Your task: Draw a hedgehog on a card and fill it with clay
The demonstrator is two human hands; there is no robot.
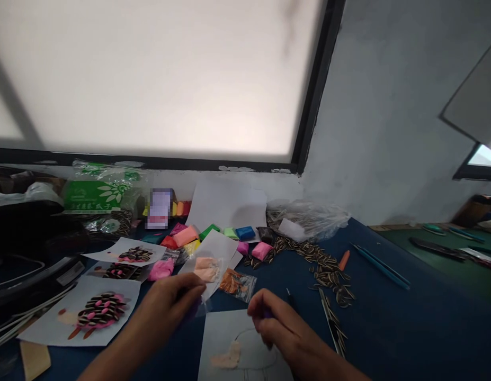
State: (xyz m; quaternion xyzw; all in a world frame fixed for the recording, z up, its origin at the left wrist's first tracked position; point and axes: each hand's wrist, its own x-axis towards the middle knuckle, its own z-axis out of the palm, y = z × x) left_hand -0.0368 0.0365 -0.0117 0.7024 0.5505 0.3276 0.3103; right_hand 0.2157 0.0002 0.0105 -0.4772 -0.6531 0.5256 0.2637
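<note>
Drawing sheet [217, 330] lay below and between the hands, lower edge cut off, right part hidden by the right hand [280, 325]; peach clay [229, 357] on it. Hands apart from each other, fingers of both curled inward. Purple showed under the left hand [171, 301] and within the right; grip could not be told. Beyond the left: pixelated card [159, 209], unreadable; green-printed bag [96, 196], small white characters, last two apparently 瓜子.
</note>
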